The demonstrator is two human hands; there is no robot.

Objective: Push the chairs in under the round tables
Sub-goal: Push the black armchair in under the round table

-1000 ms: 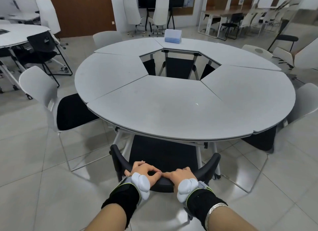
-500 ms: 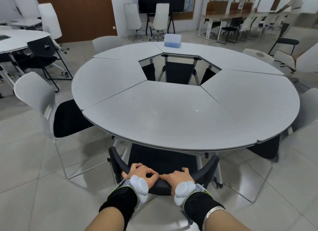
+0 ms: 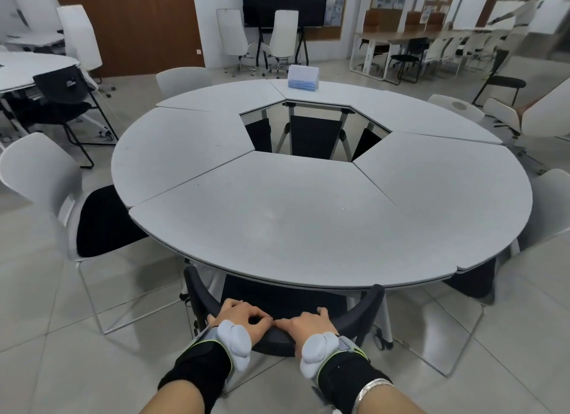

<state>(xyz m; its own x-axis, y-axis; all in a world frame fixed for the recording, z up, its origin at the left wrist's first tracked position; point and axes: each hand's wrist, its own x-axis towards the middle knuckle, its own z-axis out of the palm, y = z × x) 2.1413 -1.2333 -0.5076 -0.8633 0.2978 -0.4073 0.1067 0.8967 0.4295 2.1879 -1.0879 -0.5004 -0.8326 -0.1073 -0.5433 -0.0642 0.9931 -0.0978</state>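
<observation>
A black chair (image 3: 364, 308) with a curved backrest stands right in front of me, its seat mostly under the near edge of the round grey table (image 3: 277, 216). My left hand (image 3: 243, 319) and my right hand (image 3: 303, 324) grip the top of its backrest side by side. A white chair with a black seat (image 3: 46, 185) stands at the table's left, seat partly out. Another white chair (image 3: 549, 210) stands at the right edge, and two more white chairs (image 3: 183, 80) (image 3: 456, 106) sit at the far side.
A blue-and-white box (image 3: 303, 77) rests on the far table segment. A black chair (image 3: 61, 92) stands by a second round table (image 3: 27, 65) at far left. White office chairs (image 3: 283, 34) and desks line the back wall. Tiled floor (image 3: 46, 336) surrounds me.
The black chair has slid forward under the table and I have stepped closer; the table edge now covers more of its seat. Both hands have kept their grip on the backrest.
</observation>
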